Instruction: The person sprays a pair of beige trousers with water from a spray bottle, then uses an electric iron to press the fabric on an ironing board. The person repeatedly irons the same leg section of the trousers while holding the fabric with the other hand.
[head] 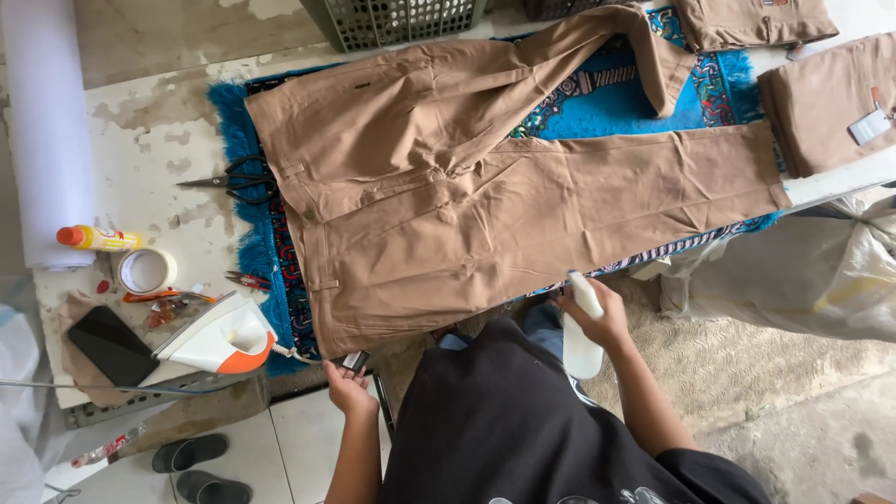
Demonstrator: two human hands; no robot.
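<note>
Blue rug (pixel 597 117) mostly hidden under tan trousers (pixel 485 205); right hand (pixel 597 317) grips spray bottle (pixel 581 336), left hand (pixel 347 387) fingers pinch a small dark tag (pixel 355 362).

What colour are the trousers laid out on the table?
Tan brown trousers, seen clearest in the head view.

The trousers (pixel 485 196) lie spread flat on a rug (pixel 635 112), which sits on the worktop (pixel 149 131). Left of the trousers are scissors (pixel 233 177), half on the rug's edge. Further left, a roll (pixel 42 131) runs along the worktop's far side, with a bottle (pixel 98 239) and tape (pixel 145 271) just beside its near end. The iron (pixel 219 338) stands at the near left corner, with a phone (pixel 110 345) to its left. Behind the trousers is a basket (pixel 392 21). Folded trousers (pixel 826 98) are stacked at the right end. Sandals (pixel 191 467) lie on the floor below the iron.
</note>
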